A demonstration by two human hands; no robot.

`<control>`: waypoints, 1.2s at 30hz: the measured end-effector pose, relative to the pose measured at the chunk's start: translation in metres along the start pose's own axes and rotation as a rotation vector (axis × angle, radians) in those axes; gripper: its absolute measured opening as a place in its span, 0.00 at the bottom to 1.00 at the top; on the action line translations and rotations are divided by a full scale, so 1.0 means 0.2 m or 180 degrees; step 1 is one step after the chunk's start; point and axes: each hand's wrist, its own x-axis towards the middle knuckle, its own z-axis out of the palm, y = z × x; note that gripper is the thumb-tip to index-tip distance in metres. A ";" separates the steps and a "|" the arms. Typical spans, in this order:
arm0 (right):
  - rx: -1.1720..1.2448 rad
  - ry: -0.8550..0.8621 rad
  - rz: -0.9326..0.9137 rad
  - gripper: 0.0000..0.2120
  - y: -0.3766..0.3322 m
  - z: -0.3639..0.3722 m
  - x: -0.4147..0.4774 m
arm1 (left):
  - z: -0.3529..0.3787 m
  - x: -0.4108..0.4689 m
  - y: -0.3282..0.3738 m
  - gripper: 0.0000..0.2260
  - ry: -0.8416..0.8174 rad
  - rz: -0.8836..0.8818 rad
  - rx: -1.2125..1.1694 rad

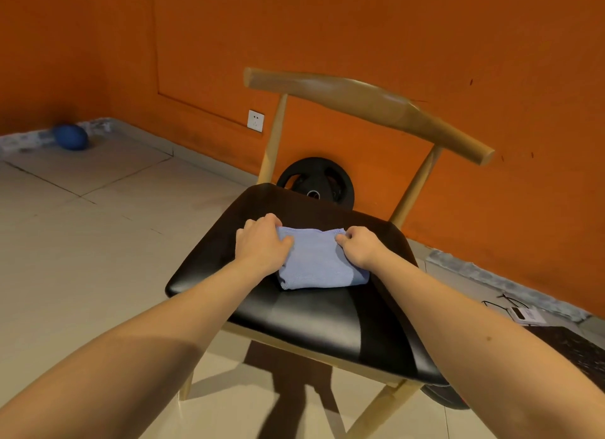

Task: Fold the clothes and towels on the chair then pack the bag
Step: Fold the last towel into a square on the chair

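Both our forearms reach out over the chair (311,317). Our left hand (262,242) curls over the left edge of the folded blue cloth (319,262), thumb on top. Our right hand (358,245) pinches its far right corner. The cloth lies flat near the middle of the black seat. Behind the chair a black weight plate (316,181) leans against the orange wall (393,29). Farther left are a socket (255,121) and a blue ball (70,137).

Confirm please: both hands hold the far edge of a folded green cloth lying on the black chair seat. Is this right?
One detail is wrong: the cloth is light blue, not green, as the head view shows. The rest stands: the left hand and the right hand hold its far edge, and it lies folded on the black chair seat.
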 end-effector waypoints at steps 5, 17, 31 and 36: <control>-0.0154 -0.0133 0.0276 0.19 -0.03 0.01 0.03 | -0.03 0.05 -0.01 0.16 -0.0128 -0.0065 -0.0114; -0.0349 0.1322 -0.0610 0.18 -0.05 0.10 -0.22 | 0.10 0.02 0.06 0.29 -0.0864 0.0835 0.1183; -0.0213 0.0505 -0.0191 0.24 -0.04 0.10 -0.41 | 0.02 -0.10 0.13 0.25 -0.0957 0.0392 0.1483; 0.0843 0.0690 0.0779 0.22 0.00 0.04 -0.62 | -0.09 -0.21 0.14 0.16 -0.0736 0.0008 0.1079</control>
